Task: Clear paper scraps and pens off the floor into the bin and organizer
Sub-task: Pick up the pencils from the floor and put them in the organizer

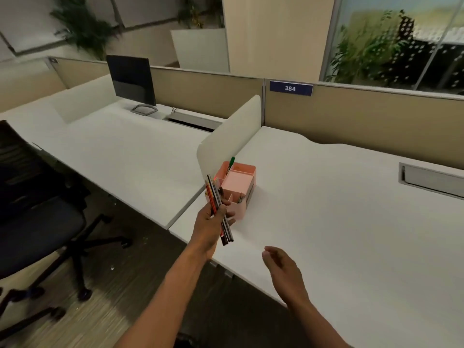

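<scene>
Bundle of pens (219, 209): several thin sticks, red/orange and dark ones, clamped together in the left hand (213, 222), tilted a bit off vertical, tips up, lower ends sticking out below the fingers. They sit just in front of the pink organizer (237, 189). The organizer is a boxy plastic caddy with several open compartments, upright on the white surface (339, 222) beside a divider panel. A green marker (231, 165) stands in its far-left compartment.

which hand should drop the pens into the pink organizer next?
Left. The left hand already grips the bundle of pens right beside the pink organizer. The right hand is open and empty, hovering over the desk nearer the person.
</scene>
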Demonstrator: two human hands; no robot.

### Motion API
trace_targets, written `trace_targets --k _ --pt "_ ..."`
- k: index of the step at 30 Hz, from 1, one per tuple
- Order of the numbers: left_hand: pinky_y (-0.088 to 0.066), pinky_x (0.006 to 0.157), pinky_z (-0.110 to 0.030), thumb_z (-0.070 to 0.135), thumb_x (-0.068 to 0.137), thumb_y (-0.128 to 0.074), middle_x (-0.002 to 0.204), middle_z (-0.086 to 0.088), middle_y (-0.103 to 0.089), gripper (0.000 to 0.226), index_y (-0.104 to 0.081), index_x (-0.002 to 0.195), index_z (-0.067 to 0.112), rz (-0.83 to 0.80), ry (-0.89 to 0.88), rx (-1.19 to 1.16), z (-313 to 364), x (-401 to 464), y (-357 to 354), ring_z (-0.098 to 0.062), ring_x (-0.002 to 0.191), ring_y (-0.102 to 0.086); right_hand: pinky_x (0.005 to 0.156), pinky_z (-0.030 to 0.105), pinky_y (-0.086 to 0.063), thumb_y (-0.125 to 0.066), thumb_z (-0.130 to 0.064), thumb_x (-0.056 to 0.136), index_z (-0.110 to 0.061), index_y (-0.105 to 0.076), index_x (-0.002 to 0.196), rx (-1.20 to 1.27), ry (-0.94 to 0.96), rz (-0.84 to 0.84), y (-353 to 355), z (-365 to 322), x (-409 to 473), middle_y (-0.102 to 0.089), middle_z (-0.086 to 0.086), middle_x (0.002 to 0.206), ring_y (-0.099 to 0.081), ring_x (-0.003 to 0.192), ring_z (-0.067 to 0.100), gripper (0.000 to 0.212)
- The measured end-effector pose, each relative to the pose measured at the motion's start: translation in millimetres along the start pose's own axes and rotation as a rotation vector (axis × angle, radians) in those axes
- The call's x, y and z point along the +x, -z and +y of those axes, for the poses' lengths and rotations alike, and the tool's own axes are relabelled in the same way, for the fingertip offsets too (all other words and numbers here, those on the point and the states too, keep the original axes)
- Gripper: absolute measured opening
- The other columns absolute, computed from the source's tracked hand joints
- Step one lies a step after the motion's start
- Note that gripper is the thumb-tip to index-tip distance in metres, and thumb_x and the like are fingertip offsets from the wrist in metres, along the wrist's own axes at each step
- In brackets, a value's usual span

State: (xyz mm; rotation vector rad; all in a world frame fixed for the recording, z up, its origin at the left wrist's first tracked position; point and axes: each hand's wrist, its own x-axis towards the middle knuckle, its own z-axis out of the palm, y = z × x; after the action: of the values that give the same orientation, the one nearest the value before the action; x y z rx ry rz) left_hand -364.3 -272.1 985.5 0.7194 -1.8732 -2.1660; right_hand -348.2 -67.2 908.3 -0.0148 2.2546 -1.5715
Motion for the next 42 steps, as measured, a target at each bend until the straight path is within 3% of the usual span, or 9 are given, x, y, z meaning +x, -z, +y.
trace_targets --k 6,11,16,18,21,28,30,34,42 --pt "-0.057 0.092 -0.027 0.018 0.108 -0.053 0.105 -0.004 -0.081 0.02 -0.072 0.114 0.014 0.105 -0.098 0.012 2 44 -2 -0.014 0.1 -0.078 0.125 0.05 -0.006 -0.041 -0.066 0.092 -0.034 -0.007 0.16 -0.983 0.247 -0.217 3 60 67 0.007 0.003 0.17 0.01 0.156 0.029 0.082" --pt "-0.059 0.083 -0.018 0.012 0.11 -0.047 0.119 -0.022 -0.072 0.024 -0.063 0.123 0.001 0.113 -0.217 -0.046 1 81 -23 -0.015 0.106 -0.077 0.118 0.051 0.019 -0.024 -0.075 0.085 -0.046 0.019 0.154 -1.048 0.291 -0.284 0 89 84 0.036 0.001 0.162 0.039 0.146 0.024 0.086" --pt "-0.059 0.057 -0.022 0.014 0.111 -0.046 0.112 -0.013 -0.074 0.017 -0.062 0.116 0.011 0.08 -0.236 -0.023 2 123 -40 -0.002 0.089 -0.074 0.116 0.045 0.0 -0.044 -0.072 0.086 -0.03 -0.029 0.158 -1.067 0.366 -0.201 4 84 77 -0.024 0.014 0.165 -0.009 0.151 0.032 0.084" --pt "-0.061 0.061 -0.034 0.019 0.111 -0.047 0.108 -0.006 -0.075 0.015 -0.062 0.113 0.015 0.05 -0.21 -0.001 -5 138 -44 -0.012 0.103 -0.071 0.115 0.044 -0.005 -0.046 -0.073 0.085 -0.029 -0.036 0.155 -1.049 0.378 -0.203 4 85 76 -0.031 0.013 0.163 -0.016 0.15 0.032 0.083" --pt "-0.055 0.067 -0.039 0.018 0.11 -0.05 0.105 -0.005 -0.077 0.015 -0.063 0.105 0.022 0.006 -0.183 0.061 -21 150 -48 -0.02 0.088 -0.065 0.116 0.038 -0.004 -0.039 -0.08 0.084 -0.033 -0.039 0.153 -1.016 0.33 -0.227 5 82 78 -0.034 0.009 0.162 -0.018 0.15 0.028 0.083" --pt "-0.049 0.076 -0.015 0.03 0.093 -0.059 0.09 0.009 -0.072 0.01 -0.068 0.088 0.029 -0.089 -0.29 0.168 -54 151 -48 -0.005 0.088 -0.064 0.12 0.039 0.018 -0.018 -0.091 0.08 -0.054 0.013 0.152 -1.006 0.297 -0.254 3 90 85 0.034 -0.012 0.161 0.037 0.147 0.011 0.086" --pt "-0.052 0.08 -0.017 0.037 0.089 -0.061 0.093 0.007 -0.07 0.014 -0.067 0.094 0.025 -0.116 -0.34 0.203 -59 151 -49 -0.008 0.094 -0.065 0.121 0.038 0.016 -0.021 -0.091 0.08 -0.054 0.008 0.153 -1.002 0.285 -0.245 3 89 84 0.032 -0.011 0.162 0.033 0.149 0.011 0.087" --pt "-0.053 0.078 -0.016 0.036 0.09 -0.069 0.094 0.007 -0.067 0.021 -0.064 0.109 0.029 -0.159 -0.406 0.236 -68 153 -48 -0.01 0.089 -0.065 0.117 0.035 -0.004 -0.027 -0.09 0.081 -0.044 -0.031 0.153 -1.008 0.226 -0.273 3 73 86 -0.017 0.0 0.168 -0.012 0.152 0.019 0.086" --pt "-0.048 0.076 -0.01 0.03 0.09 -0.07 0.088 0.009 -0.067 0.021 -0.06 0.107 0.038 -0.145 -0.46 0.49 -75 154 -47 -0.012 0.092 -0.064 0.117 0.037 0.02 -0.025 -0.091 0.079 -0.054 0.004 0.153 -0.969 0.288 -0.262 2 87 89 0.025 -0.008 0.165 0.035 0.146 0.006 0.088"
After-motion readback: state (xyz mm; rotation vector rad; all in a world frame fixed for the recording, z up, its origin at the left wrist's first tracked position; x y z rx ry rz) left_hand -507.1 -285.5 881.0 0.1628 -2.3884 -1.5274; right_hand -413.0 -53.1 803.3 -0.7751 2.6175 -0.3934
